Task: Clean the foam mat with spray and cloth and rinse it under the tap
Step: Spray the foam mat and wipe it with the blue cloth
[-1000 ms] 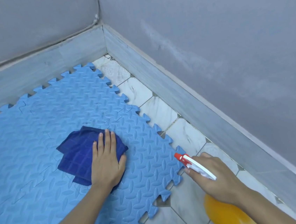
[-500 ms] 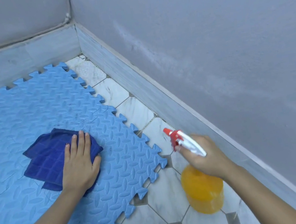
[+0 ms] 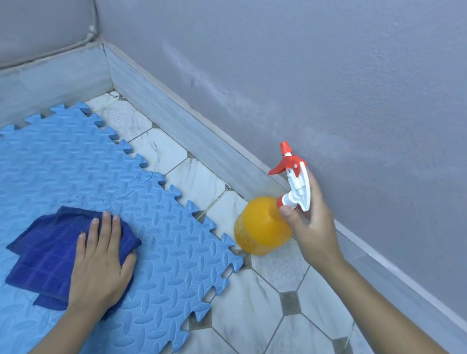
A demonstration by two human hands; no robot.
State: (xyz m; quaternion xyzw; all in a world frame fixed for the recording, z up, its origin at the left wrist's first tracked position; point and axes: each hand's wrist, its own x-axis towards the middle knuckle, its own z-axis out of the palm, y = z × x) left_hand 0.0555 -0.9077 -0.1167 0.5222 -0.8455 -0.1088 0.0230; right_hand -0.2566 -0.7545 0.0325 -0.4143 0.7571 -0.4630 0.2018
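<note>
A light blue foam mat (image 3: 61,171) with jigsaw edges lies on the tiled floor, filling the left of the view. A folded dark blue cloth (image 3: 47,254) rests on it. My left hand (image 3: 100,263) lies flat on the cloth's right part, palm down. To the right of the mat, my right hand (image 3: 314,226) grips the neck and white-and-red trigger head of an orange spray bottle (image 3: 260,226). The bottle stands on or just above the tiles, nozzle pointing up and away; I cannot tell whether it touches the floor.
White marble-look floor tiles (image 3: 249,313) with small dark insets run between the mat and the wall. A grey skirting board (image 3: 193,135) and purple-grey walls (image 3: 330,65) meet in a corner at the upper left, close to the bottle.
My right hand has carried the spray bottle to the right, off the mat's edge, toward the wall, and turned it upright. My left hand stays flat on the cloth.
</note>
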